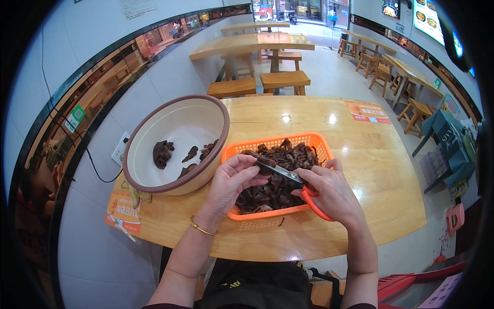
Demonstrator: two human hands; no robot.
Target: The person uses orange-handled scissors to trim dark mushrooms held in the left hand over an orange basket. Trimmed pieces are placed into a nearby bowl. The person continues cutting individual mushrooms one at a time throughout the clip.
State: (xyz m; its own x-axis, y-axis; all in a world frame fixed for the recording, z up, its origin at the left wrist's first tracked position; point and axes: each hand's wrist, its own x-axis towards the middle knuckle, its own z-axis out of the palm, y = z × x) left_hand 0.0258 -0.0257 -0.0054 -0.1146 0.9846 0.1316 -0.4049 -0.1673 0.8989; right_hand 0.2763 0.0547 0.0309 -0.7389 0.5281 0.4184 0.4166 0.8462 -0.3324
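My left hand (235, 179) pinches a piece of dark brown wood ear fungus (263, 167) above the near left part of an orange plastic basket (270, 214). My right hand (332, 189) grips red-handled scissors (287, 174), whose metal blades point left and meet the held piece. Whether the blades are fully closed on it cannot be told. Many dark fungus pieces (270, 195) fill the basket below both hands. Left of it, a large cream basin (176, 145) with a brown rim holds several larger fungus pieces (163, 153), some partly hidden by the near rim.
The wooden table (370, 170) bears a small dark scrap near the basket. A greenish cloth (137, 196) lies below the basin beside an orange printed sheet (123, 214). Another printed sheet (367, 112) is at the far right. A tiled wall with a socket (120, 148) and a black cable borders the left.
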